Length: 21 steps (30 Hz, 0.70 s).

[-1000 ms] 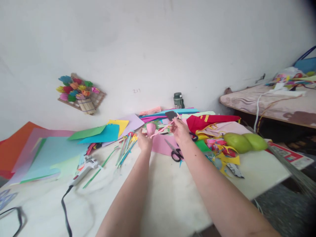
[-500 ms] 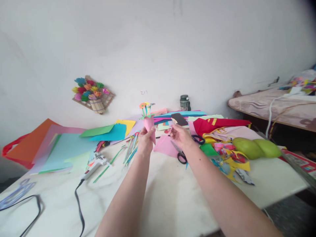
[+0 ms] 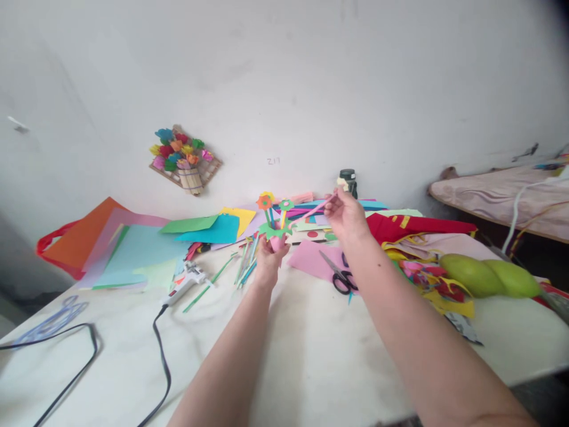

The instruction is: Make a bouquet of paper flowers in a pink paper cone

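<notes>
One white table (image 3: 311,362) spreads beneath the left hand (image 3: 270,261) and right hand (image 3: 349,216), the first curled around a pink paper cone (image 3: 278,243), apparently to hold its flowers (image 3: 265,202) upright, the second pinching a slim pink stem (image 3: 312,210) angled toward them

The left hand (image 3: 269,261) and right hand (image 3: 349,218) are bare, as are the left forearm (image 3: 231,350) and right forearm (image 3: 409,314). Both forearms taper toward the hands, and a single small, round mole (image 3: 379,265) marks the right one's visible side.
</notes>
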Each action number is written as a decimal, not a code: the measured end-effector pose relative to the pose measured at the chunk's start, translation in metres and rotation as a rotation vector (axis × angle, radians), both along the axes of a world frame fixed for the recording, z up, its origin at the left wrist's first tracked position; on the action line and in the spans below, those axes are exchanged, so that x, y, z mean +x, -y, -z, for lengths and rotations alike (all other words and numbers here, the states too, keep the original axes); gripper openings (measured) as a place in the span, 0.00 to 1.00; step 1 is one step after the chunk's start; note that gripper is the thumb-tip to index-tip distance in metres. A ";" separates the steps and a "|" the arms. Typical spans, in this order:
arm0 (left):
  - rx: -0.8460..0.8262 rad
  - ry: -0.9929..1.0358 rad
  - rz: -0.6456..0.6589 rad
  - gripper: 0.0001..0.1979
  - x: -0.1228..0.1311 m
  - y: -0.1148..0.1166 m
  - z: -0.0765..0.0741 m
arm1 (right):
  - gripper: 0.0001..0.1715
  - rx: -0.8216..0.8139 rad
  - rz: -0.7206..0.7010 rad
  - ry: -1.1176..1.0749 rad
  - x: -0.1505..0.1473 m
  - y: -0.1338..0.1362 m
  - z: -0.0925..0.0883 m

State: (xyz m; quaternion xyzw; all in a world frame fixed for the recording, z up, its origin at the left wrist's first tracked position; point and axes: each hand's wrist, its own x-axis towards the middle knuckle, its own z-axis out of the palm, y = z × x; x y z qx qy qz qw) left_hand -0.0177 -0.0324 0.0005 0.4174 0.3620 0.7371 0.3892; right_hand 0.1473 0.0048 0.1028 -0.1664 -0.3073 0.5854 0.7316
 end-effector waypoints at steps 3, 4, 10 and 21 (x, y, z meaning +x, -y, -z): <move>-0.034 -0.011 -0.007 0.27 0.001 -0.002 0.003 | 0.14 0.099 0.129 0.086 -0.006 -0.001 -0.013; -0.038 -0.018 -0.012 0.27 0.001 -0.003 0.005 | 0.14 0.124 0.158 0.118 -0.009 -0.001 -0.014; -0.010 -0.146 -0.075 0.21 -0.001 -0.009 0.014 | 0.10 0.079 0.237 0.202 -0.031 0.001 -0.010; -0.036 -0.139 -0.155 0.20 0.001 -0.009 0.012 | 0.19 0.236 0.352 0.755 -0.055 0.004 0.007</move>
